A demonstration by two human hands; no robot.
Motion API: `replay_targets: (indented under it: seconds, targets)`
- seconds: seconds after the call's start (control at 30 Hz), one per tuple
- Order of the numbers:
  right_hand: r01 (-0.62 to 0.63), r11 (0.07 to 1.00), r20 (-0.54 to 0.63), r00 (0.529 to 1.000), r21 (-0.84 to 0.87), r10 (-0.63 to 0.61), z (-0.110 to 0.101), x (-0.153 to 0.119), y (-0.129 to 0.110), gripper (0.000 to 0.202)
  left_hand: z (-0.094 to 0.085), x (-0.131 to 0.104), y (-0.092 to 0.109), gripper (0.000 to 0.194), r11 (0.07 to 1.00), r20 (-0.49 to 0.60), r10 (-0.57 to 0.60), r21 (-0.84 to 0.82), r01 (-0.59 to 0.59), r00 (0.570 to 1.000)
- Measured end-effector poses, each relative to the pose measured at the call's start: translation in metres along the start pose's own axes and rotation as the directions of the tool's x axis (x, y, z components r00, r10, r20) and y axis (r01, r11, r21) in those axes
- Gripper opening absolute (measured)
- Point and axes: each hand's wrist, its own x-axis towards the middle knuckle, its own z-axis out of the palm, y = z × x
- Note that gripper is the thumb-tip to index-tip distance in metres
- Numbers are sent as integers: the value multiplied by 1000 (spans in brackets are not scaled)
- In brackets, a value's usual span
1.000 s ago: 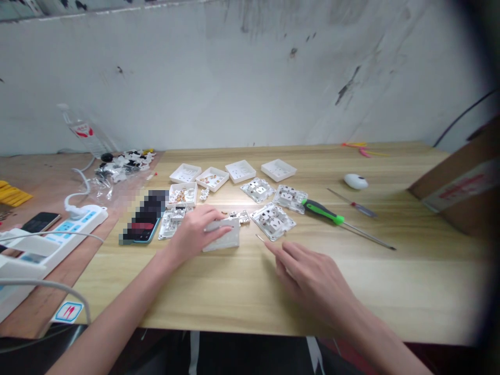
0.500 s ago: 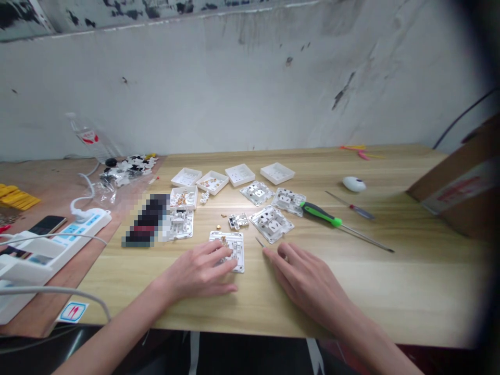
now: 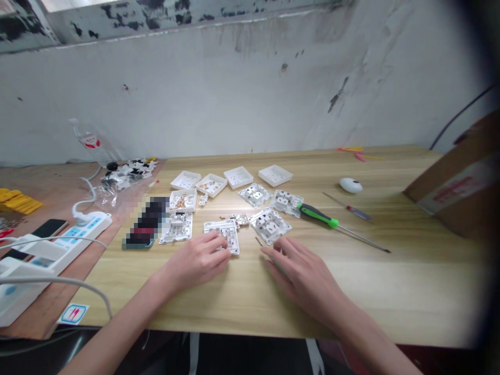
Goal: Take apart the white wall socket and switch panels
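My left hand (image 3: 201, 258) grips the near-left part of a white wall-socket plate (image 3: 233, 241), its fingers curled over the plate and hiding much of it. To the right, my right hand (image 3: 302, 268) rests on the table, closed round a thin metal-tipped tool (image 3: 259, 241). Only the tool's tip shows, pointing up and left toward the plate, apart from it. A small white-and-metal socket insert (image 3: 242, 219) lies touching or just behind the plate's far edge. Another socket plate (image 3: 270, 225) lies just beyond my right hand.
Shallow white boxes (image 3: 275, 175) stand at the back, some holding brass parts (image 3: 183, 201). A green-black screwdriver (image 3: 318, 214) and a smaller screwdriver (image 3: 357, 212) lie right, near a white egg-shaped object (image 3: 350, 185). A power strip (image 3: 84, 234) and pixelated dark object (image 3: 146, 224) are left.
My left hand has moved the socket plate away from me and slightly left, turning it a little, up against the socket insert. My right hand has barely moved.
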Motion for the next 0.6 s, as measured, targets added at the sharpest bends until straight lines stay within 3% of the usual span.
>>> replay_targets:
  seconds: [0.2,0.3,0.37,0.47,0.57,0.6]
  targets:
    - [46,998,-65,997,35,-44,7,25,-8,24,3,-9,7,14,984,40,82,156,-88,996]
    - [85,996,-39,996,11,-84,12,38,-15,28,1,-14,6,16,992,-33,70,112,-66,997]
    - [119,993,-16,993,4,-119,14,43,-20,29,-2,-16,1,18,999,-137,-13,31,17,991]
    - [155,988,-14,988,-16,-156,15,47,-27,23,-6,-14,-14,15,967,-311,-256,-87,241,915]
    - [185,982,-23,982,-25,-186,16,47,-31,18,-8,0,-39,13,870,-370,-488,-132,476,790]
    - [198,980,-23,980,-24,-198,17,46,-32,17,-7,7,-49,13,844,-359,-531,-141,518,767]
